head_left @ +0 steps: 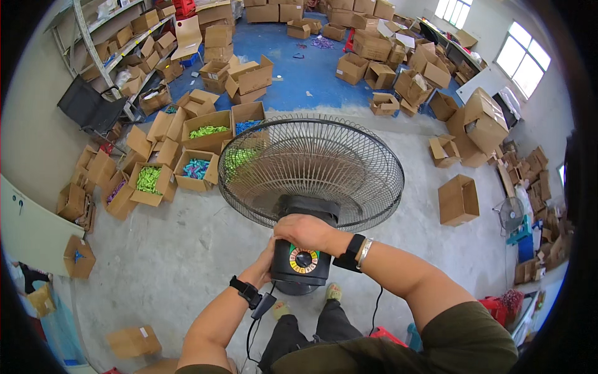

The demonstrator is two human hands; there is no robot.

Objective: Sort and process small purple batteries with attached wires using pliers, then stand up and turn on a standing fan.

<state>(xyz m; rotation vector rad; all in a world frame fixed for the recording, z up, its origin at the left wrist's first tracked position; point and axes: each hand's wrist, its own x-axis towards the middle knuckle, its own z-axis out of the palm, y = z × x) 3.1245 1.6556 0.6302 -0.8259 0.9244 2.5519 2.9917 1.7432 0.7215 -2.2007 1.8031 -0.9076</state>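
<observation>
A large black electric fan [311, 162] with a wide wire cage stands directly before me, its cage turned away. Across the top of its dark body lies my right hand [305, 230], fingers curled around the left edge of the housing. My left hand [265, 260] grips the left side of the same body, just below the right hand, and some of its fingers are hidden. Between my arms shows a round coloured control dial [304, 259] on the body. The fan's base is mostly hidden beneath, close to my feet.
Open cartons of small green pieces [149, 179] and blue-purple pieces [195, 169] stand left of the fan. A black chair [93, 107] and metal shelving [93, 47] are farther left. An open carton [458, 199] sits to the right. A dark cable [376, 310] hangs near my right leg.
</observation>
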